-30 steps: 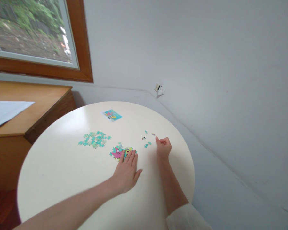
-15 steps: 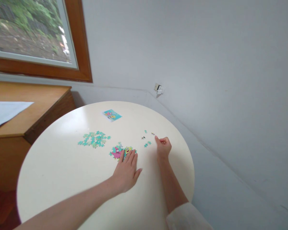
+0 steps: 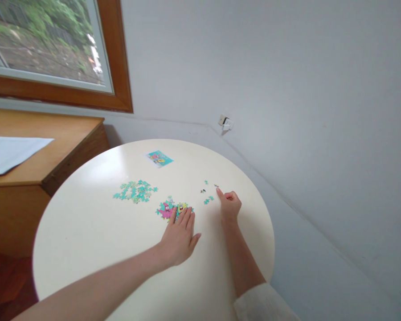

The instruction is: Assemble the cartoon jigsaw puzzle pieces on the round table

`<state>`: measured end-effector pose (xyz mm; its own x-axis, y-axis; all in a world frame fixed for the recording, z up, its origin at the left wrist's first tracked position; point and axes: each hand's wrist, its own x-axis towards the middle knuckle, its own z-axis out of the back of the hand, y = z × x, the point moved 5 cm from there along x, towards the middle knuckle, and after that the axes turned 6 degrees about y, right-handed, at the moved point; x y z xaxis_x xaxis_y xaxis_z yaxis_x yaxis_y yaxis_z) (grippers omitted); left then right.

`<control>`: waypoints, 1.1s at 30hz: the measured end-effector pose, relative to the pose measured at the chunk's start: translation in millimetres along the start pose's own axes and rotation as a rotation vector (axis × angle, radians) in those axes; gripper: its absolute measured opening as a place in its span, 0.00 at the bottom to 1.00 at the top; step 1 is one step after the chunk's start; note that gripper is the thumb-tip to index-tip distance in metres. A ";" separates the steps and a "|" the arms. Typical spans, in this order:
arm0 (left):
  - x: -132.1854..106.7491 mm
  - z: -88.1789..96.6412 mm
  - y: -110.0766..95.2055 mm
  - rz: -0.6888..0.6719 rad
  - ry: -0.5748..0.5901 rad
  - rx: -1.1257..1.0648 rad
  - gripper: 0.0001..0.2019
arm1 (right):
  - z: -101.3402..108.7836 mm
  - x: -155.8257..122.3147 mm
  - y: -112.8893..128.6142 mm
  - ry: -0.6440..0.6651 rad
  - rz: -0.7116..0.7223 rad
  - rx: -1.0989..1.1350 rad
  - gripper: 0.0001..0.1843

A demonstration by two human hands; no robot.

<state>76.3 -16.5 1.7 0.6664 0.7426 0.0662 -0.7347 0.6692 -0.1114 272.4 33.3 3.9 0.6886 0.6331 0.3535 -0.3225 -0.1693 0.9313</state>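
Note:
A partly joined jigsaw puzzle [image 3: 166,209] with a pink starfish and a yellow sponge figure lies on the round table [image 3: 96,249]. My left hand [image 3: 180,238] rests flat and open with its fingertips over the puzzle's right and lower part, hiding some of it. To the right, my right hand [image 3: 230,207] is closed, one digit stretched toward a small puzzle piece [image 3: 216,185]. That fingertip is at the piece's near edge; I cannot tell if it touches. Whatever the curled fingers may hold is hidden. Several loose pieces [image 3: 206,201] lie left of this hand.
A spread of teal puzzle pieces [image 3: 135,191] lies on the left side of the table. Behind it is a small picture card [image 3: 159,158]. A wooden cabinet [image 3: 76,154] with a pale sheet [image 3: 16,151] stands at left, and a wall socket [image 3: 225,122] is beyond the table.
The camera view has shifted slightly, so everything sits a little further right. My right fingertip is slightly closer to the small piece. My left hand stays on the puzzle.

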 end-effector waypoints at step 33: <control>-0.4 2.0 -0.6 0.005 0.006 -0.006 0.30 | -2.1 -4.2 9.9 0.024 0.025 0.054 0.30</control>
<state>76.3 -17.1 3.7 0.6632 0.7461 0.0593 -0.7375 0.6650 -0.1181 264.9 30.5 11.5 0.6650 0.6460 0.3749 -0.3034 -0.2251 0.9259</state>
